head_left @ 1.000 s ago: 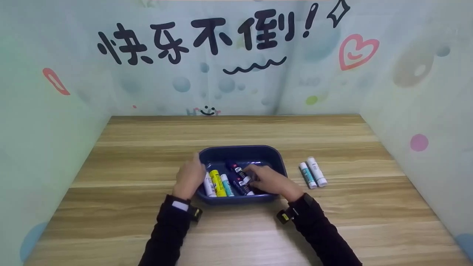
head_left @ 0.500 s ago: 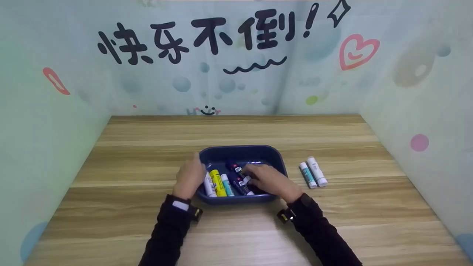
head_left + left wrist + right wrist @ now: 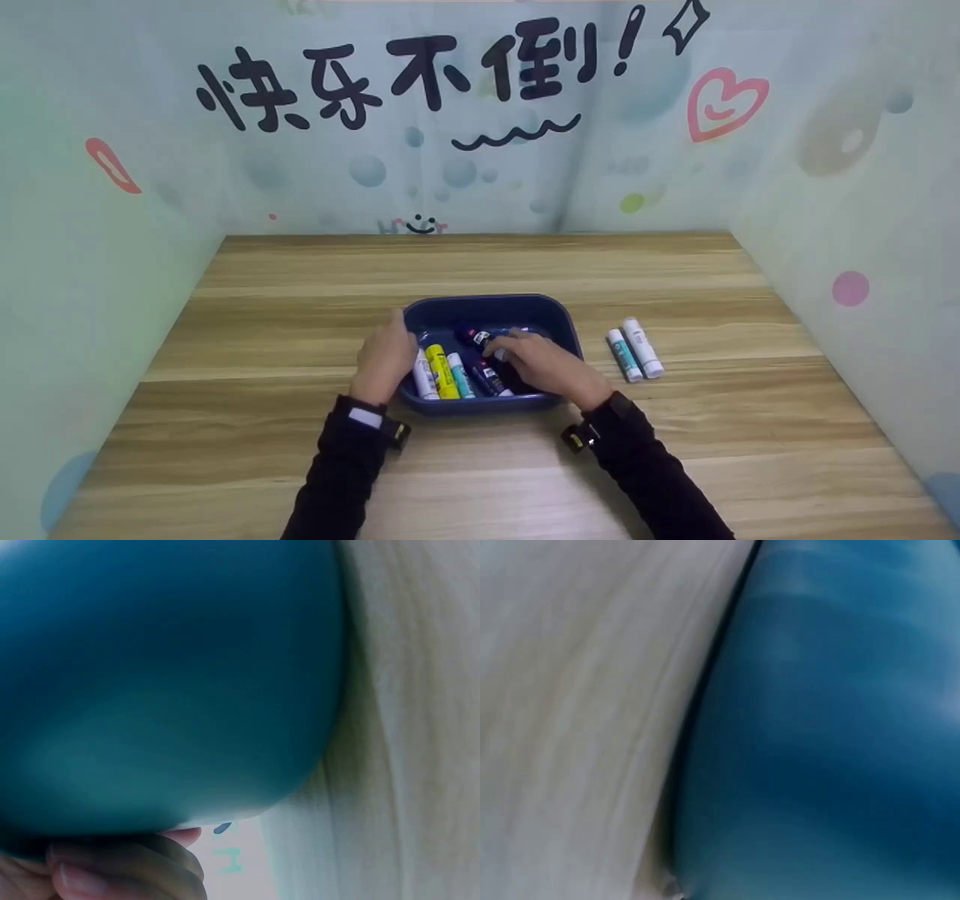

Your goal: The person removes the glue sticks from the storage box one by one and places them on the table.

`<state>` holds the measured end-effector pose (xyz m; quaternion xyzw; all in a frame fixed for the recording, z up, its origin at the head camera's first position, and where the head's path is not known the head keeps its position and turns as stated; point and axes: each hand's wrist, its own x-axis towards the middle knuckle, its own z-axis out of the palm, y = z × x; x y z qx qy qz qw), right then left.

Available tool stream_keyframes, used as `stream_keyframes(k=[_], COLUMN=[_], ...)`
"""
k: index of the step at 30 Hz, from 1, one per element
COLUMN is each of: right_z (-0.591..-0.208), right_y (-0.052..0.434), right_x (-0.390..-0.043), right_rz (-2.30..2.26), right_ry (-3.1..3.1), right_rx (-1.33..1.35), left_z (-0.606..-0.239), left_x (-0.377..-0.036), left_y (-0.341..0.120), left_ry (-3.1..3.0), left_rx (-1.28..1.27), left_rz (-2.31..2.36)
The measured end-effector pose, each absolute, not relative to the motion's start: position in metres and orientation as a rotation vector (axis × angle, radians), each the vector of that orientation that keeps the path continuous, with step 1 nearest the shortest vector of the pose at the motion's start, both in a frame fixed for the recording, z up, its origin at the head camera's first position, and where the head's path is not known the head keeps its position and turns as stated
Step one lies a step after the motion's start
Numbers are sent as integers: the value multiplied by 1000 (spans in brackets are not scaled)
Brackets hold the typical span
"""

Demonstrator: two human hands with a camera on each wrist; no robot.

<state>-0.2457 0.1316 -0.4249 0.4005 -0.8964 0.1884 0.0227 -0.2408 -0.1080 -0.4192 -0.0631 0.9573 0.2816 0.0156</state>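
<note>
A dark blue basin [image 3: 487, 406] stands on the table with several glue sticks in it. At its left rim my left hand [image 3: 386, 356] grips the edge; curled fingers [image 3: 127, 866] show at the rim in the left wrist view. My right hand [image 3: 544, 364] reaches in over the right side and pinches the white end of a dark blue glue stick [image 3: 476, 337]. Just below lies another dark blue glue stick [image 3: 491, 379]. To the left are a teal and white glue stick [image 3: 461, 376], a yellow one [image 3: 442, 373] and a white one [image 3: 425, 376]. The right wrist view hides my right fingers.
Outside the basin, to its right, a teal and white glue stick [image 3: 625, 355] and a white glue stick [image 3: 643, 349] lie side by side on the wooden table [image 3: 300, 277]. Printed cloth walls [image 3: 480, 187] enclose the table at the back and sides.
My right hand has shifted slightly left inside the basin, and the upper dark blue glue stick has moved a little left with it. The left hand has stayed on the rim.
</note>
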Motion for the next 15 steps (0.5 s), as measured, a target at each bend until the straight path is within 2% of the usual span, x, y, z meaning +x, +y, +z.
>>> stream_keyframes(k=[7,15], right_z=[-424,-423], right_y=[131,133], right_x=[-245,-246], right_rz=[737,740], right_ry=[-2900,-2703], right_rx=[981,916], left_z=[-420,-419], left_x=[-240,-240], left_y=[-108,-108], left_ry=[3001,2985], left_rx=[-176,-187], left_rz=[847,870])
